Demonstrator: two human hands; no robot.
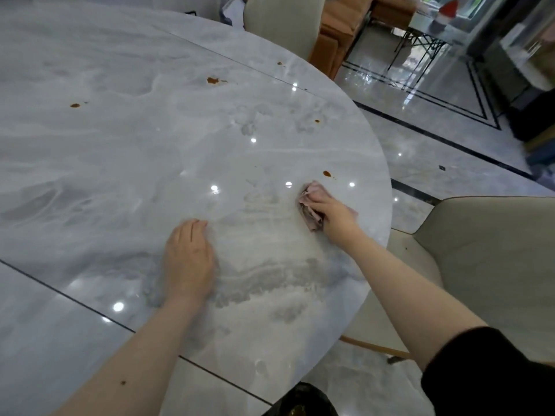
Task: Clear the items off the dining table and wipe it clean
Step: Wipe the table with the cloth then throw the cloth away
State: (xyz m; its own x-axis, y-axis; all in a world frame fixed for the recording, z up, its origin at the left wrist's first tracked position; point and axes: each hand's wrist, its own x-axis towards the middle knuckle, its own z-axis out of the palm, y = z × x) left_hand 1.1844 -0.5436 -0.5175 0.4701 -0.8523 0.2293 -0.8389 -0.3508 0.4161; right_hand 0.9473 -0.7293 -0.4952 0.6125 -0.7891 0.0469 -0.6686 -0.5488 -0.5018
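Both forearms reach out from the bottom of the view over the bench (120, 163), a round slab of pale grey marble with dark seams across it. A black sleeve (492, 370) covers the right upper arm. Left hand (189, 259) lies flat, palm down, fingers together, bare on the marble and holding nothing. Right hand (333, 211) is closed down on a crumpled pink cloth (310, 205), pressing it to the surface near the bench's right edge; the cloth shows ahead of and beside the fingers. Just beyond the cloth sits a brown stain (326, 173), apart from it. More brown stains are farther off: one (212, 80) toward the far edge, one (75, 105) at left, a small one (316, 121) at right, another (123, 382) near the left forearm. A cream chair (480, 259) stands at the right of the bench, and another (282, 22) at its far side
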